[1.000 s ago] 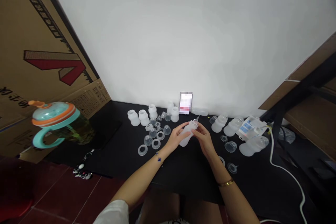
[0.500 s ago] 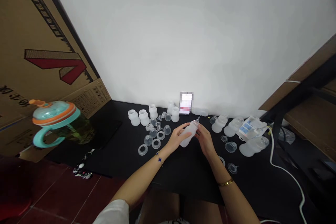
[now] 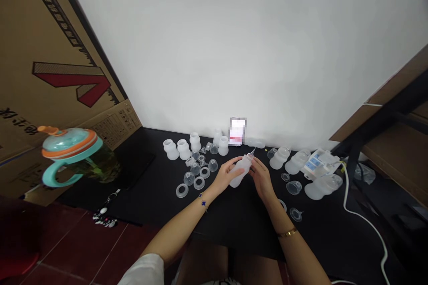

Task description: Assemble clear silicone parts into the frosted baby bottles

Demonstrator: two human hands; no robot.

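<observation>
A frosted white baby bottle (image 3: pixel 238 175) leans in front of me, its top tipped away and to the right. My left hand (image 3: pixel 227 176) is closed around its body, with the thumb across the near side. The fingers of my right hand (image 3: pixel 261 174) are closed at the bottle's neck, around a pale collar. From the top sticks out a clear pointed tip (image 3: pixel 253 151). The right fingertips partly hide the collar. Left of my hands lie clear dome covers (image 3: pixel 189 179) and collar rings (image 3: pixel 199 183). Beside my right forearm is a clear nipple (image 3: pixel 296 214).
Open white bottles (image 3: pixel 170 149) stand at the back left. Capped bottles (image 3: pixel 280 157) lie at right, near a white box (image 3: pixel 319 164) and a white cable (image 3: pixel 363 214). A lit phone (image 3: pixel 237 131) leans on the wall. A teal-lidded jug (image 3: pixel 80 156) stands at far left.
The fingers of my right hand have shifted very slightly at the bottle's neck. My left hand and the bottle look the same.
</observation>
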